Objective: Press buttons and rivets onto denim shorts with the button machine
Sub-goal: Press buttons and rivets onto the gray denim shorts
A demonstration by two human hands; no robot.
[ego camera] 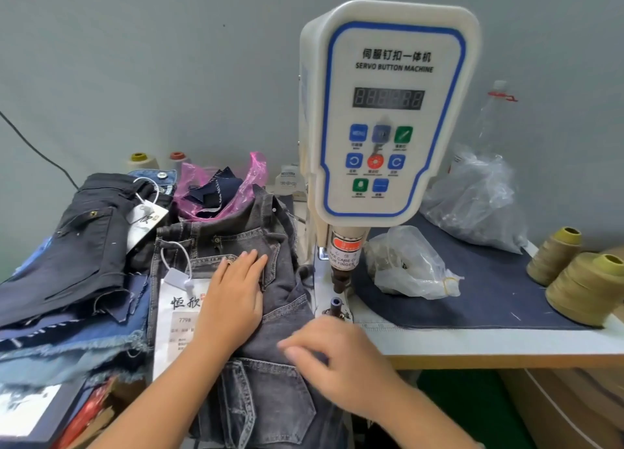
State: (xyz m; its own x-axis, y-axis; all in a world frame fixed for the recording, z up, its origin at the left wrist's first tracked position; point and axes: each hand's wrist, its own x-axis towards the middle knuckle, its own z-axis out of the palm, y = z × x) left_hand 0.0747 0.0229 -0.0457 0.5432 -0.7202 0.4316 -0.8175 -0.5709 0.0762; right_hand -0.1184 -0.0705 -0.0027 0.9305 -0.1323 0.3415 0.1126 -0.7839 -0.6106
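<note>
A white servo button machine [388,111] stands at the middle of the table, its press head [341,276] hanging above a small lower die post [336,305]. Grey denim shorts [270,313] lie just left of the die, with a white hang tag [177,317] attached. My left hand [236,300] rests flat on the shorts, fingers straight, near a pocket. My right hand [341,364] is blurred and sits on the shorts' fabric just in front of the die post, fingers curled; whether it pinches the cloth is unclear.
A pile of dark and blue denim shorts [77,246] fills the left side. A pink bag of scraps [223,192] lies behind. Clear plastic bags [408,263] [479,198] sit on a dark denim mat [489,293] right of the machine. Olive thread cones [587,286] stand far right.
</note>
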